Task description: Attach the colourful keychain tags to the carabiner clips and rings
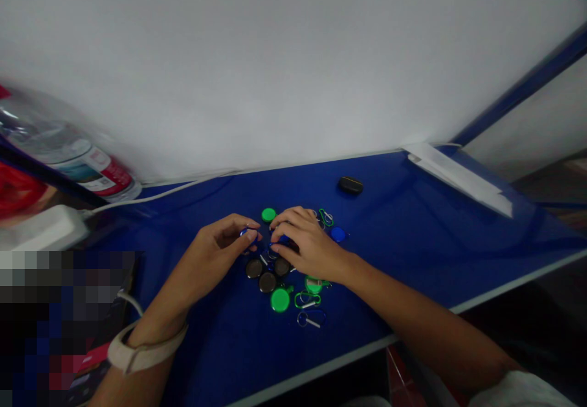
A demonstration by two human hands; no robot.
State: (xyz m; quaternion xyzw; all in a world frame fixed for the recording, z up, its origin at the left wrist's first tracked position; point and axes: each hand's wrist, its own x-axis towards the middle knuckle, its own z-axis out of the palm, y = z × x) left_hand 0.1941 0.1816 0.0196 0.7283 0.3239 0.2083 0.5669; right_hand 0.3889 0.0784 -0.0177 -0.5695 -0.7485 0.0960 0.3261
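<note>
My left hand (222, 248) pinches a blue round badge reel (248, 234) between thumb and fingers. Close to its right, the fingers of my right hand (305, 239) curl around a blue piece (280, 238), partly hidden, which looks like another blue reel. Below both hands lie several black reels (267, 282). A green reel (280, 300) sits nearer the front, and a second green reel (268, 215) lies behind, between the hands. Beside my right wrist are a green carabiner (307, 300) with a ring and a blue carabiner (312, 318). Another blue reel (338, 234) rests right of my right hand.
A small black case (350, 186) lies at the back of the blue table (385, 260). White folded paper (458, 178) is at the right. On the left stand a plastic bottle (92, 162) and a white power strip (46, 230) with its cable.
</note>
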